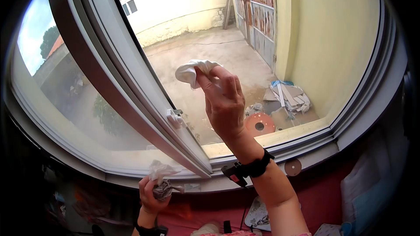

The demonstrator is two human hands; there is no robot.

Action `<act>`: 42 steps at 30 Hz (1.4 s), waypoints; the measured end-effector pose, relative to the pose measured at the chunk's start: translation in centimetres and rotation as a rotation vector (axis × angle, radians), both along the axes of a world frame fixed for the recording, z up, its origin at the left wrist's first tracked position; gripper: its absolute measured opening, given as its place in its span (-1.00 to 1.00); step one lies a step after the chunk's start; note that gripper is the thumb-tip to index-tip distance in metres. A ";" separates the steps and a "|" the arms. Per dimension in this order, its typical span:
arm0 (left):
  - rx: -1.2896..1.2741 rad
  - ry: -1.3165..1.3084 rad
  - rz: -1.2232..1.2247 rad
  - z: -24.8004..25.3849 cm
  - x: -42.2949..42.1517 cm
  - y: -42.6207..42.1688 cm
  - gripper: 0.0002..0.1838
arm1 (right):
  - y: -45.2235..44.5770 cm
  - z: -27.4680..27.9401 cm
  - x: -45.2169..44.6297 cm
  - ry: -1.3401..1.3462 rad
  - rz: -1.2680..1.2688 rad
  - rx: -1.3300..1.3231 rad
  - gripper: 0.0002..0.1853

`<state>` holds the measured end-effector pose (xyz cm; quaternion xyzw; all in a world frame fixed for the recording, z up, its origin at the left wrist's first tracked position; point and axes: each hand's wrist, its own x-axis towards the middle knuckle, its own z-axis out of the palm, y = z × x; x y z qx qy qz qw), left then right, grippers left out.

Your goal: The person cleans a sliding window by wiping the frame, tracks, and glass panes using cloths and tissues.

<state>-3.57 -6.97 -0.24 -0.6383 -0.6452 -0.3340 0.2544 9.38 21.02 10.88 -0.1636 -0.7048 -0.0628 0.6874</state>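
My right hand [225, 100] is raised in front of the right-hand window pane, its fingers closed on a bunched white cloth [188, 72]. Lower down, near the sill at the bottom of the sliding frame, my left hand [149, 196] grips a crumpled greyish wad [162, 190]. A thin whitish, see-through piece [160, 170] sticks up from the top of that wad. Between the two hands runs the upright window frame [127, 65], with a white latch [175, 118] on it.
The window sill [306, 157] curves below the panes, with a round disc [293, 167] on it. Red fabric [197, 212] lies below, with a tray-like item [258, 214]. Outside are a yard, a rusty gate [258, 13] and a debris pile [288, 96].
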 end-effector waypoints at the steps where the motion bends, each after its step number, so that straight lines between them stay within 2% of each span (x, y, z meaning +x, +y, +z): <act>1: -0.001 0.005 0.006 0.1 -0.1 0.1 -0.40 | 0.3 0.1 -0.6 -0.025 -0.022 0.024 -0.56; 3: 0.000 -0.002 0.026 -0.4 0.0 0.0 -0.39 | -0.2 -1.9 -0.7 -0.117 -0.022 0.031 -0.56; 5: -0.029 -0.033 0.014 -0.9 -0.6 -0.1 -0.39 | -1.0 -6.5 -1.3 -0.292 -0.014 0.073 -0.53; 7: -0.041 -0.034 0.032 -1.0 -0.7 -0.3 -0.39 | -2.2 -10.3 -1.9 -0.309 0.030 -0.004 -0.51; 11: -0.096 -0.058 0.064 -1.2 -0.7 -1.3 -0.39 | -2.3 -12.2 -2.8 -0.229 0.012 -0.029 -0.52; 15: -0.071 -0.049 0.080 -1.9 -1.1 -1.5 -0.38 | -2.7 -10.9 -1.8 -0.197 0.035 -0.122 -0.55; 17: -0.069 -0.042 0.114 -1.9 -1.6 -1.4 -0.38 | -2.5 -8.5 -1.0 0.000 0.173 -0.270 -0.52; 19: -0.047 -0.072 0.105 -1.8 -1.5 -1.0 -0.37 | -1.3 -4.4 1.0 0.106 0.069 -0.326 -0.49; 21: -0.056 -0.136 0.066 -2.3 -1.9 -0.7 -0.35 | 0.0 -1.9 1.7 0.105 -0.063 -0.208 -0.47; 24: -0.048 -0.132 0.031 -2.3 -1.7 0.2 -0.35 | -0.5 -2.3 0.4 -0.036 -0.157 -0.163 -0.48; 27: -0.043 -0.130 0.028 -2.4 -1.0 0.7 -0.38 | -0.5 -7.0 -1.0 -0.134 -0.254 0.012 -0.55; 31: -0.086 -0.111 0.061 -2.1 -1.2 0.1 -0.34 | -2.2 -15.6 -1.2 -0.443 -0.079 0.031 -0.58; 35: -0.120 -0.119 0.078 -1.8 -1.2 -1.0 -0.33 | -2.8 -21.7 0.6 -0.592 0.016 -0.007 -0.57; 37: -0.119 -0.113 0.072 -1.5 -1.1 -1.1 -0.32 | -3.0 -24.8 2.4 -0.887 0.009 -0.037 -0.57; 38: -0.103 -0.103 0.076 -1.3 -1.0 -1.1 -0.32 | -3.1 -26.9 3.4 -0.902 0.066 -0.145 -0.59; 39: -0.082 -0.096 0.080 -1.2 -0.8 -1.0 -0.31 | -3.1 -26.3 3.8 -0.904 0.060 -0.142 -0.59; 41: -0.078 -0.114 0.067 -1.3 -1.2 -1.1 -0.30 | -3.1 -22.1 4.6 -0.674 0.129 -0.239 -0.56; 42: -0.083 -0.125 0.060 -1.4 -1.2 -1.1 -0.30 | -3.0 -18.0 4.4 -0.544 0.109 -0.175 -0.54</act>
